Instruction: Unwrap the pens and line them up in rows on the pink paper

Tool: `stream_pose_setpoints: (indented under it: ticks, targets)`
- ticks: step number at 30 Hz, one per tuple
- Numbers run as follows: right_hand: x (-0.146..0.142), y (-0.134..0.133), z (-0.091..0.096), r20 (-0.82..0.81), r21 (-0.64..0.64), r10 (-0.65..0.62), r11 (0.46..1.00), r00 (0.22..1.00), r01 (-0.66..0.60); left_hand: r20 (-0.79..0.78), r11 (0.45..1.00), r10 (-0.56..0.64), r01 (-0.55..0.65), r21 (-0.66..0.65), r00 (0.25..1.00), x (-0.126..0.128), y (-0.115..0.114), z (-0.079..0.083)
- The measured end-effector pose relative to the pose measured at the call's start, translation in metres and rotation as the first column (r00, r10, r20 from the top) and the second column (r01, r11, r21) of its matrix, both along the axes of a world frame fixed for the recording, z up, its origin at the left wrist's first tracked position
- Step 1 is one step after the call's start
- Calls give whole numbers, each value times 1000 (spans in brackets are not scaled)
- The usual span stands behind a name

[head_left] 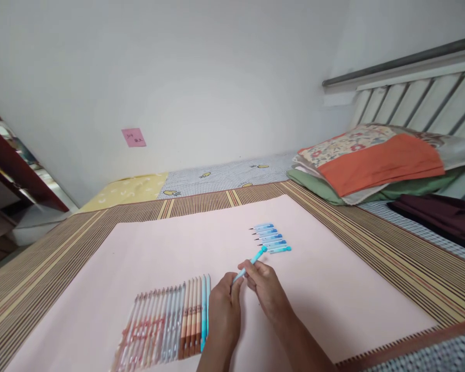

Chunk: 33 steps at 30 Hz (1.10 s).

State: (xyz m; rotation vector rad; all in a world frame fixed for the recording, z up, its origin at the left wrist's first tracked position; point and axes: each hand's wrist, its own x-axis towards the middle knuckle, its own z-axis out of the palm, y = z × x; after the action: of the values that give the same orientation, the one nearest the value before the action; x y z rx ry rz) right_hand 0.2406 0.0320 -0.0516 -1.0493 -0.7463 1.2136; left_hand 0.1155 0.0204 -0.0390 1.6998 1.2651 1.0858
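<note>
Both my hands meet over a pink sheet (170,253). A slim light-blue pen (250,265) with a turquoise end slants up to the right between them. My right hand (265,287) pinches it near the middle, and my left hand (225,302) closes around its lower end, hiding the tip. Just beyond the turquoise end lie several short blue pieces (270,236) with dark pointed tips, in a stack of rows, and a turquoise piece (281,250) nearest me. Left of my left hand is a row of pens: clear ones with red markings (147,328), brown-and-cream ones (191,315) and turquoise ones (204,310).
The sheet lies on a brown striped mat (352,237) over a bed. At the right, folded pillows (387,165) and a dark maroon cloth (442,217) rest near white headboard slats (414,103). A pink note (134,137) is stuck to the wall.
</note>
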Motion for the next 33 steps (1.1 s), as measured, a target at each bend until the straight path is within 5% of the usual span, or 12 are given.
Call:
stream_pose_setpoints:
  ticks: [8,13,16,21,29,33]
  targets:
    - [1,-1,7,32,48,53,997,998,-54,247,969,-38,96,-228,968,-5,7,0]
    - [8,-2,8,63,77,187,978,980,-192,580,782,-121,437,-444,806,-11,9,-1]
    - [13,-2,6,54,72,236,968,970,-239,635,721,-128,511,-468,762,-15,10,0]
    - [17,2,-2,-49,136,211,970,976,-203,621,773,-109,459,-438,776,-17,14,-1]
    - [14,4,-2,206,81,87,991,975,-105,396,854,-135,310,-419,908,-14,13,0]
    - [18,1,1,211,146,136,975,968,-169,414,855,-140,321,-408,899,-14,13,-3]
